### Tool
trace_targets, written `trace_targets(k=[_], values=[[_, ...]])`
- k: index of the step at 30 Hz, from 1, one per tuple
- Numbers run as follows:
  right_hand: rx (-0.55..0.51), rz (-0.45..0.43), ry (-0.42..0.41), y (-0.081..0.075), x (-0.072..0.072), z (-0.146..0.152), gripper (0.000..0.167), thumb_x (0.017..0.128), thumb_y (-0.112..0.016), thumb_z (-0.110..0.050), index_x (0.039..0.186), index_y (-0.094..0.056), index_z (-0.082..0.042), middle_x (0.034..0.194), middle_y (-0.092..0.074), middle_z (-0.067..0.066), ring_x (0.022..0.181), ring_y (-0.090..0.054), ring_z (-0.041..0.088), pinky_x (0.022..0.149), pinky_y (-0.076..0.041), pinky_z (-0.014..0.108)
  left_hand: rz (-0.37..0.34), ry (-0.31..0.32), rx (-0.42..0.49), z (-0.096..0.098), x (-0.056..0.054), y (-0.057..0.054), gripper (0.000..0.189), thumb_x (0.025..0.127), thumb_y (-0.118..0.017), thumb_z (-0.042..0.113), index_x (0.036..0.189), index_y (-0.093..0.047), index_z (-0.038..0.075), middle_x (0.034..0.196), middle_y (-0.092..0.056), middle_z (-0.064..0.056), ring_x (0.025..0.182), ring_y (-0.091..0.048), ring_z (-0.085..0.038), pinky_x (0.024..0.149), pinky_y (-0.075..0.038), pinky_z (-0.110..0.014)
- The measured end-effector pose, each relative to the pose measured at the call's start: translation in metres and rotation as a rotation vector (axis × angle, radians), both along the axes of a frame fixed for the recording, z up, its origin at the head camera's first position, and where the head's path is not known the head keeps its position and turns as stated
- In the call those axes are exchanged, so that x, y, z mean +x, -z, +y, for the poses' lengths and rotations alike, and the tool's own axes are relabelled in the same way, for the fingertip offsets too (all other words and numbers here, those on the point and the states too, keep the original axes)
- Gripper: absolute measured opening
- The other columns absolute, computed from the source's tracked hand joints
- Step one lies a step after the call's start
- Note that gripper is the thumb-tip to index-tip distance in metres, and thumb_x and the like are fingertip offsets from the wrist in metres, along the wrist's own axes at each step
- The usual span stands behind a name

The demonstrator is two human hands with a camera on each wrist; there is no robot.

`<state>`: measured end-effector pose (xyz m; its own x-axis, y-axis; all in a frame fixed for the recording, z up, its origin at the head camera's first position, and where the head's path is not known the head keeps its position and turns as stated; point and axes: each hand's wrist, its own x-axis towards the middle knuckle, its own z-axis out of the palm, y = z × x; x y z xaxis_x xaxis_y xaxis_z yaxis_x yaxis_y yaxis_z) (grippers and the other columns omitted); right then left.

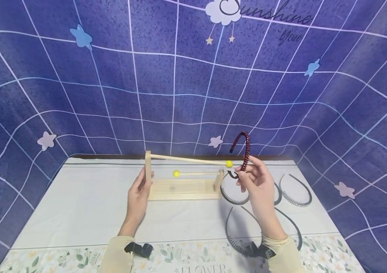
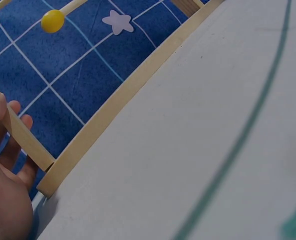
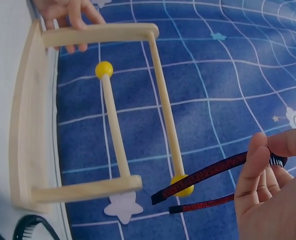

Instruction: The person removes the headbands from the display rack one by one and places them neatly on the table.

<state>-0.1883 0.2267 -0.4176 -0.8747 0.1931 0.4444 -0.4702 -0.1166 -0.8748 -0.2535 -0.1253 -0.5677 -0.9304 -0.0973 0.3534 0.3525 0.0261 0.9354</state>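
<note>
A pale wooden rack (image 1: 184,194) stands on the table with two uprights. A long upper rod ends in a yellow ball (image 1: 229,164); a shorter lower rod bears another yellow ball (image 1: 176,173). My left hand (image 1: 137,201) grips the taller left upright (image 2: 25,137), thumb on one side, fingers on the other. Pinched between thumb and fingers of my right hand (image 1: 260,191) is a dark red braided headband (image 1: 247,149). Its black-tipped ends point toward the upper rod's ball; in the right wrist view one arm of it (image 3: 207,172) crosses in front of that ball. Contact cannot be told.
Several dark toothed headbands lie on the white tablecloth at the right, among them one beside the rack (image 1: 235,203) and one at the far right (image 1: 297,204). Others lie partly behind my right forearm. A blue gridded curtain (image 1: 193,94) hangs behind the table.
</note>
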Motion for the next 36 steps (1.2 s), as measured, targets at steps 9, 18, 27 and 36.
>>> trace_targets(k=[9, 18, 27, 36], values=[[0.009, -0.083, 0.046, 0.006, 0.002, 0.016, 0.045, 0.102, -0.064, 0.018, 0.142, -0.064, -0.003, 0.096, -0.078, 0.000, 0.067, -0.066, 0.009, 0.050, -0.053, 0.015, -0.038, -0.007, -0.041, -0.001, 0.001, 0.000, 0.055, 0.119, -0.053, 0.019, 0.173, -0.041, 0.024, 0.157, -0.062, -0.015, 0.145, -0.057, -0.009, 0.126, -0.038, -0.012], [0.065, -0.145, 0.066, 0.013, 0.005, 0.033, 0.042, 0.104, -0.065, 0.014, 0.142, -0.064, -0.005, 0.097, -0.079, -0.001, 0.069, -0.067, 0.009, 0.055, -0.056, 0.015, -0.022, -0.005, -0.038, -0.001, 0.001, -0.002, 0.056, 0.119, -0.053, 0.017, 0.173, -0.040, 0.018, 0.157, -0.061, -0.020, 0.139, -0.056, 0.006, 0.125, -0.039, -0.012], [0.145, -0.131, 0.206, 0.018, 0.011, 0.053, 0.031, 0.106, -0.067, 0.008, 0.137, -0.067, 0.006, 0.088, -0.080, -0.003, 0.061, -0.063, 0.010, 0.050, -0.053, 0.017, -0.012, -0.006, -0.028, 0.000, -0.001, 0.000, 0.055, 0.119, -0.053, 0.017, 0.173, -0.040, 0.018, 0.156, -0.061, -0.020, 0.139, -0.057, 0.005, 0.126, -0.041, -0.014], [0.226, -0.156, 0.280, 0.022, 0.020, 0.075, 0.025, 0.104, -0.070, 0.009, 0.129, -0.069, 0.008, 0.086, -0.079, -0.003, 0.056, -0.062, 0.008, 0.048, -0.053, 0.017, -0.024, -0.006, -0.039, -0.001, 0.000, 0.000, 0.055, 0.119, -0.052, 0.018, 0.173, -0.040, 0.021, 0.157, -0.062, -0.018, 0.141, -0.056, 0.004, 0.127, -0.037, -0.013]])
